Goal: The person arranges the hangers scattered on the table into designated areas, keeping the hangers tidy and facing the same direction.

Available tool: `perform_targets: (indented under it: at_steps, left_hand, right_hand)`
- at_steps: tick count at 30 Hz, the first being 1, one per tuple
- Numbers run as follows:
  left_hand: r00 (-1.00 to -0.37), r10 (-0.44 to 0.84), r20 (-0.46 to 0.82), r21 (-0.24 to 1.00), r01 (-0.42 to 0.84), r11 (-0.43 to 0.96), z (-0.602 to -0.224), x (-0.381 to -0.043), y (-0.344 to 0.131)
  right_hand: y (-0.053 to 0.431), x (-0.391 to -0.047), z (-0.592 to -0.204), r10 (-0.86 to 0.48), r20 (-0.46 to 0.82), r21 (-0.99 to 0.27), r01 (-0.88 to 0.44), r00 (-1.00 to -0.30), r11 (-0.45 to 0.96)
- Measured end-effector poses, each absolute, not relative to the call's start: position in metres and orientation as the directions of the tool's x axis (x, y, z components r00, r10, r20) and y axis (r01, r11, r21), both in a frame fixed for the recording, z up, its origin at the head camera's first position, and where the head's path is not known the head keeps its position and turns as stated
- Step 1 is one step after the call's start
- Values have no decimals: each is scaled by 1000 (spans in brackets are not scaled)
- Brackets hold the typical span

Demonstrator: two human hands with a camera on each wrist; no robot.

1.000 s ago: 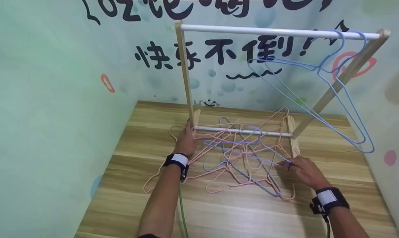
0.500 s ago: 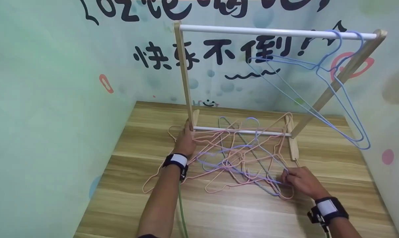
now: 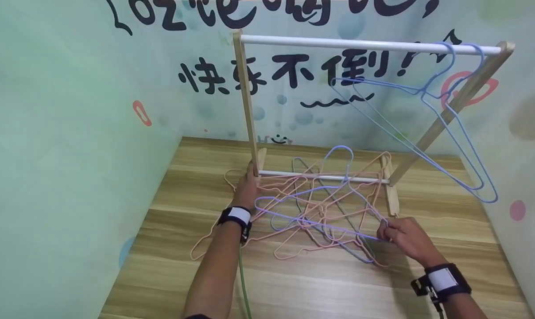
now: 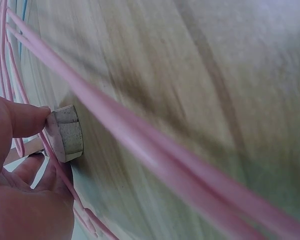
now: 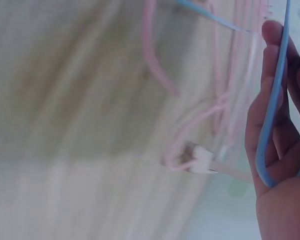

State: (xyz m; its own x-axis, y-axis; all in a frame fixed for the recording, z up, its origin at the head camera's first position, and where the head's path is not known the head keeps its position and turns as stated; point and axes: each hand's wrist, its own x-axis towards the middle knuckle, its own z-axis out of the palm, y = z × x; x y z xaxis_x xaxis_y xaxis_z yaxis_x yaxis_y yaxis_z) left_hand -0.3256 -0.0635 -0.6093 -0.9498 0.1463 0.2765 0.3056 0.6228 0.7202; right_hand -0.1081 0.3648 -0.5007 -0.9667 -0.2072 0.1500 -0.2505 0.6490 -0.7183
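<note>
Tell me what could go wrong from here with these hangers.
The blue hanger in the right hand overlaps the jumbled pink hangers, so lifting it might snag some. Swung too high, it might knock the two hanging blue hangers off the top rail. The left hand grips the rack's wooden foot; jerking it could shift the rack.

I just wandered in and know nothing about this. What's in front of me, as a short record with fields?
Left hand: holds the rack at its lower left corner
Right hand: holds a blue hanger by one corner
Rack: wooden sides, white bars
On top bar: two blue hangers, near the right end
Lying loose: tangled pink hangers, some blue among them
Surface: wood-grained
Back wall: pale, with large black lettering
</note>
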Motion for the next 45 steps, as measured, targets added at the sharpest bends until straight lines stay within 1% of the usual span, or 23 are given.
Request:
perform_targets:
  at_steps: [5,10,11,13,17,20,23,27,30,38,43,45]
  left_hand:
    - [-966,143,214,722,255,643,-591,-317,-63]
    - [-976,140,170,750,220,624,-563,-304,-60]
    - [-973,142,185,743,233,628,-564,-305,-60]
    - [-975,135,176,742,222,633,-558,-302,-58]
    - [-977,117,181,723,213,658,-559,-303,-57]
    - [-983,107,151,726,183,663,-558,-301,-55]
    - [-988,104,113,735,154,660,-556,-298,-54]
    - [-989,111,100,732,148,664,-559,-295,-55]
    - [-985,121,127,735,175,655,-567,-297,-57]
    - [-976,136,168,748,216,627,-563,-298,-57]
    - [-960,154,234,733,278,621,-582,-306,-62]
    - [-953,161,256,722,299,624,-583,-305,-62]
  right_hand:
    - [361,-108,-471,-111,168,-683,-197,-979,704]
    - [358,-106,-440,-65,131,-767,-143,-989,625]
    - [358,-105,-435,-62,124,-787,-136,-990,601]
    - [357,-104,-425,-56,123,-805,-132,-991,578]
    - [356,-99,-409,-39,165,-788,-155,-986,595]
    - [355,-94,-398,-11,234,-759,-189,-972,623]
    - [355,-91,-387,28,348,-700,-240,-937,672]
    - [355,-89,-374,85,536,-568,-284,-840,772]
    - [356,-90,-367,125,625,-501,-273,-771,821]
    - [359,-101,-345,220,699,-447,-176,-680,877]
    - [360,-108,-338,237,727,-390,-103,-645,915]
    - [361,-110,-337,235,733,-366,-79,-638,927]
